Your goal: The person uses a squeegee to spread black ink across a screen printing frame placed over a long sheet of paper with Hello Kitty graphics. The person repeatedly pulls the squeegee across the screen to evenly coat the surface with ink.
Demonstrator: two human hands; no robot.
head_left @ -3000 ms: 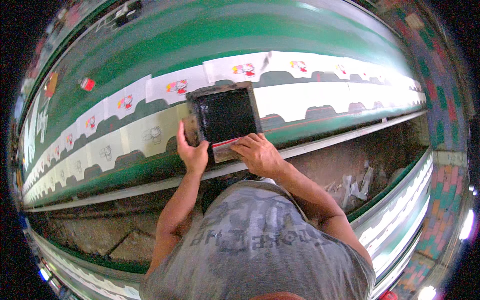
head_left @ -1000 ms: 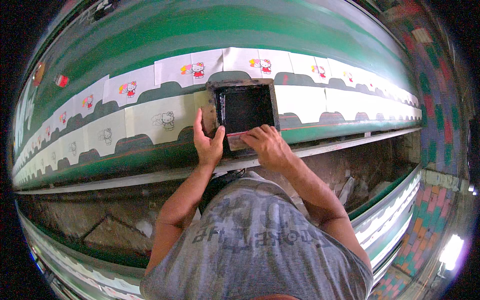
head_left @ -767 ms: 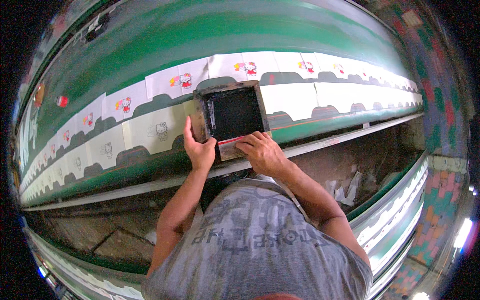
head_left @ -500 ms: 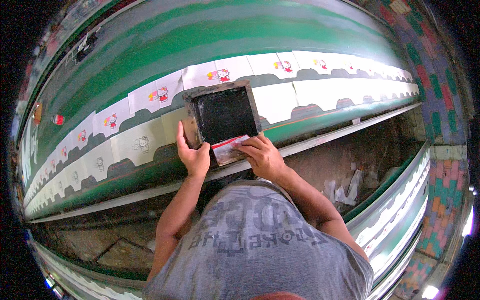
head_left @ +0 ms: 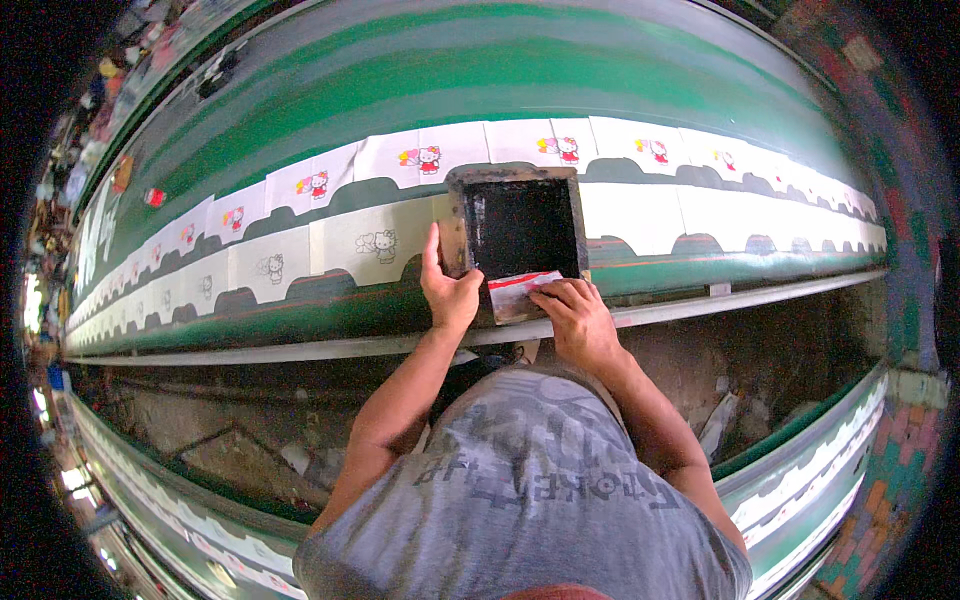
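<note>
A dark-meshed wooden screen-printing frame [head_left: 580,222] rests on the lower row of white sheets [head_left: 634,212]. My left hand [head_left: 452,292] grips its near left corner, thumb on the rim and fingers along the outer side. In my right hand [head_left: 580,320] is a flat pale squeegee [head_left: 516,292] with a red strip, at the near end of the frame. Just left of the frame, a sheet bears a grey outline print of a cartoon cat [head_left: 377,245]. Sheets beneath the frame are hidden.
Beyond lies a second row of sheets with coloured cat prints [head_left: 428,160] on the long green table [head_left: 430,85]. A metal rail [head_left: 300,350] runs along its near edge. Behind me are more sheet-covered tables [head_left: 800,520]. A small red object [head_left: 154,197] lies far left.
The frame has shifted right along the lower row, carried with both hands and the squeegee. Another outline print now shows to its left. The view has turned slightly.
</note>
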